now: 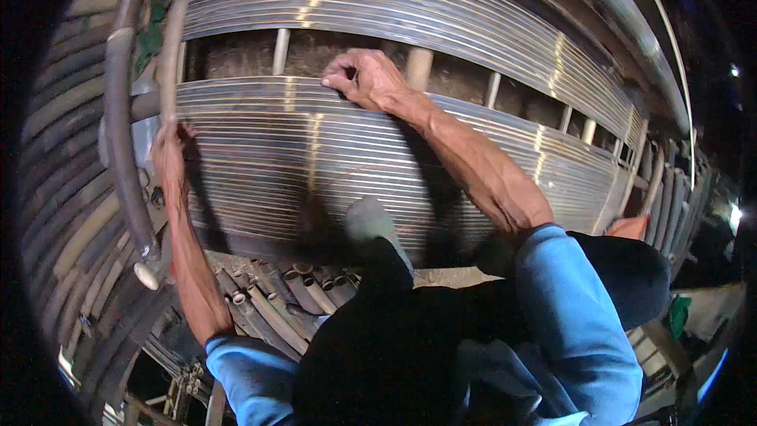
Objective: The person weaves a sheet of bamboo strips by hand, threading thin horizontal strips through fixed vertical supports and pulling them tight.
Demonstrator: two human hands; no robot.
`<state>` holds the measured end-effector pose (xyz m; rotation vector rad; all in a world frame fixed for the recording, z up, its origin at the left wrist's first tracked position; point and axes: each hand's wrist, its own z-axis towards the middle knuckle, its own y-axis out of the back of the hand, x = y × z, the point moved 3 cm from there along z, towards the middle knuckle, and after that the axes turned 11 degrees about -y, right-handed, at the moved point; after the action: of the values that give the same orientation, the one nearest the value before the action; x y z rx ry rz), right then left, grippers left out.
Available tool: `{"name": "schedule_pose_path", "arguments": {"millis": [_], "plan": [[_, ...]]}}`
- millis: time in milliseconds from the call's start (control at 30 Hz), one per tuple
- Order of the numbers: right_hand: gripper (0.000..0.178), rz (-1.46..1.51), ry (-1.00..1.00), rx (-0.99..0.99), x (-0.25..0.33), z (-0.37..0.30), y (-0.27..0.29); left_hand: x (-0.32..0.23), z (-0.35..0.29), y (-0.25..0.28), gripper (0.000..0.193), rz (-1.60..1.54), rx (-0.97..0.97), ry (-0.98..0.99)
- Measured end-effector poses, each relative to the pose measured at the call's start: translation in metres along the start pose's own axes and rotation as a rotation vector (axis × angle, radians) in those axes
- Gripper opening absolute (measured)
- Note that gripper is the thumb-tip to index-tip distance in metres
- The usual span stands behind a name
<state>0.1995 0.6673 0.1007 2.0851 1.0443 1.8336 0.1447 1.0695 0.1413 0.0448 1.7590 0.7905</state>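
A wide panel of narrow dark grey slats (236, 142), crossed by yellowish bindings, spreads out before me. My left hand (169, 150) is at its left end, with the fingers closed round the edge by the foot of an upright pole (175, 39). Over the panel's far edge, my right hand (367, 80) is closed, thumb and forefinger curled together. Whatever may be between those fingers is too small to make out. My foot, in a greyish covering (369, 219), rests against the slats nearer to me.
Beyond a gap with short posts (281, 51) lies a second slatted panel (394, 4). A thick dark pole (118, 110) stands along the left, with many stacked poles (67, 150) behind it. Cut poles (272, 312) lie below the panel. Another thick pole (623, 16) runs along the upper right.
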Motion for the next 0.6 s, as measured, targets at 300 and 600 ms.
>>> {"name": "schedule_pose_path", "arguments": {"millis": [300,600], "plan": [[0.023,-0.507,0.244,-0.052,-0.081,-0.116,0.156,-0.057,-0.196,-0.144,0.038,0.450,0.162,-0.979],[0.031,-0.556,0.298,-0.047,-0.109,-0.178,0.145,-0.110,-0.277,-0.283,0.045,0.217,0.337,-1.082]]}}
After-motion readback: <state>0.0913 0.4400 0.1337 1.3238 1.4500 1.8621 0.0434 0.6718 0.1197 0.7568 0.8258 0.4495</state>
